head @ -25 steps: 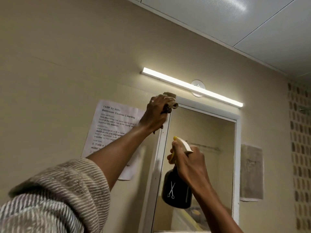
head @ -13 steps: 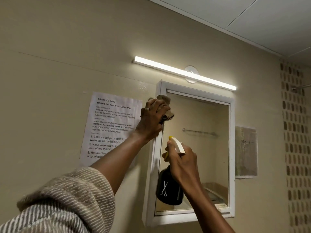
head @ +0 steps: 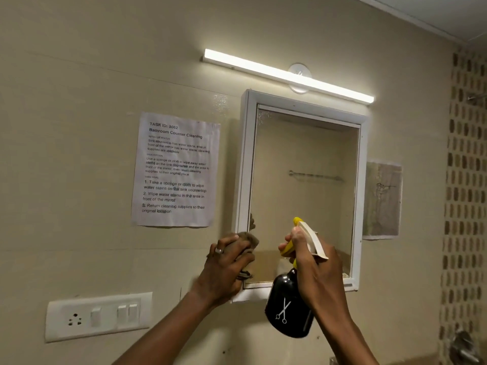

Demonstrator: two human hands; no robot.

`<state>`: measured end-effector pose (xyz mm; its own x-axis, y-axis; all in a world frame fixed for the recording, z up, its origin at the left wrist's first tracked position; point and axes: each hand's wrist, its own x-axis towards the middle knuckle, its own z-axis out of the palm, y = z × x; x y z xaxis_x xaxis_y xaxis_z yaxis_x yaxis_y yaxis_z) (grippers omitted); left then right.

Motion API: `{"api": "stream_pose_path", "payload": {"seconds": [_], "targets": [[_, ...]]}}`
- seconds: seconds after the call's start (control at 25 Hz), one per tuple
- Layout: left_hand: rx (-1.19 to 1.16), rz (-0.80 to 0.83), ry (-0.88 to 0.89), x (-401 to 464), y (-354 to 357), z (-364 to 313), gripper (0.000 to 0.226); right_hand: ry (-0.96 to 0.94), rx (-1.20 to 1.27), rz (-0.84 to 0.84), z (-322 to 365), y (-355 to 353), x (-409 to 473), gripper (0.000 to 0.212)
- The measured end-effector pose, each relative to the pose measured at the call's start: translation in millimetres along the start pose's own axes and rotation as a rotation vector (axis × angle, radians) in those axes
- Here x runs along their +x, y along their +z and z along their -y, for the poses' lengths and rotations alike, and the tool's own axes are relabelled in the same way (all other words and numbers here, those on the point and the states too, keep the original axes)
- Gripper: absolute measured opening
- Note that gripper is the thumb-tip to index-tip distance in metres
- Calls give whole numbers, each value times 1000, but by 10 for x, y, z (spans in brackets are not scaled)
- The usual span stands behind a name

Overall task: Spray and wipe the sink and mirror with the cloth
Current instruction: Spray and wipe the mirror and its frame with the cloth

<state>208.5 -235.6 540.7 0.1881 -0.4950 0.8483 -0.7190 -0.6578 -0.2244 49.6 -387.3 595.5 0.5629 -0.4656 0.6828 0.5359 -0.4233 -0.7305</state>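
A white-framed mirror (head: 303, 167) hangs on the beige wall. My left hand (head: 224, 270) grips a bunched brown cloth (head: 249, 239) and presses it against the mirror's lower left corner. My right hand (head: 313, 264) holds a black spray bottle (head: 286, 309) with a white-and-yellow trigger head, just in front of the mirror's bottom edge, nozzle towards the glass. The sink is out of view.
A printed task sheet (head: 175, 169) is taped left of the mirror. A lit tube light (head: 287, 75) runs above it. A switch and socket plate (head: 97, 316) sits at lower left. A small tile sample (head: 382, 200) and patterned tiles (head: 466, 180) are at right.
My left hand has slid the cloth down the mirror's left edge from the top corner to the bottom corner. The view tilted down, and the bottle hand stayed low in front of the glass.
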Motion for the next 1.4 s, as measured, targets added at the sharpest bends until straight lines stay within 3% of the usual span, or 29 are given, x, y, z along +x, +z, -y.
{"api": "stream_pose_path", "payload": {"seconds": [0.24,0.4,0.44,0.52,0.64,0.72,0.76,0.88,1.04,1.28,1.4], "targets": [[-121,230,-36,-855,475,-214,50,29,-20,89,-153,81,-211,42],[28,401,-39,-1198,594,-237,26,94,-20,154,-252,198,-324,39],[69,337,0,-1191,596,-183,21,104,-9,149,-270,215,-324,37],[-3,57,3,-1023,446,-48,24,132,44,108,-257,202,-264,33],[-315,-250,-200,-456,-74,103,32,170,87,55,-167,173,-85,35],[-501,-363,-372,164,-502,175,39,130,92,83,7,184,12,38],[-509,-419,-371,522,-715,228,38,69,81,99,131,205,62,41],[-338,-538,-286,1653,-1188,389,47,-172,43,123,601,258,362,43],[-127,-473,-234,2787,-1477,450,60,-347,64,63,1236,244,1082,44],[464,-193,-17,3377,-1214,409,55,-181,-40,-10,1316,-9,1867,42],[507,-182,23,3545,-1094,247,48,-169,-50,-50,1169,-207,2050,41]]}}
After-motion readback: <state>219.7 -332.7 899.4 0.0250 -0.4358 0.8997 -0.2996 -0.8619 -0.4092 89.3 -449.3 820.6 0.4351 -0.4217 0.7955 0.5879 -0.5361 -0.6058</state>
